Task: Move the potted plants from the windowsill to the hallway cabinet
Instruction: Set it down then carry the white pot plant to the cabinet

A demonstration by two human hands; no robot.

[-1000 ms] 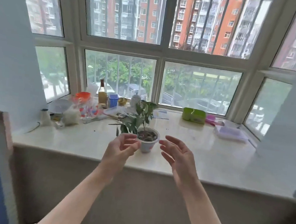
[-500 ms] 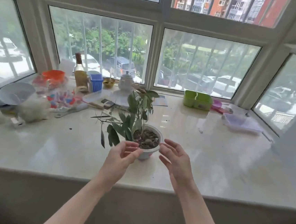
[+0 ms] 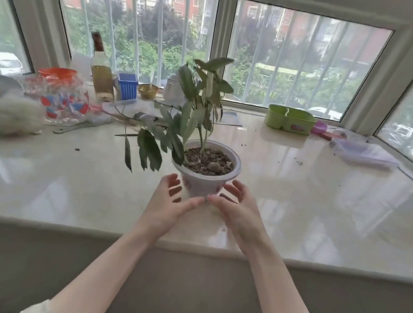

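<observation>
Hands cupped at the potted plant (image 3: pixel 205 167)

Left of the pot, the left hand (image 3: pixel 168 204) has fingers spread wide; right of it, the right hand (image 3: pixel 235 209) too (contact unclear). The pot stands upright on the windowsill (image 3: pixel 296 203).

white pot (image 3: pixel 206 185), green leaves (image 3: pixel 186 119), lime box (image 3: pixel 289 119)

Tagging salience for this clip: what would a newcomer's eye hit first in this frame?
First, the leafy green plant in a white plastic pot at the middle of the glossy cream stone windowsill, with the left hand and right hand cupped open around the pot's base. Next, the clutter at back left: a clear jar with an orange lid and a tall glass bottle. At back right sits a lime-green plastic container.
</observation>
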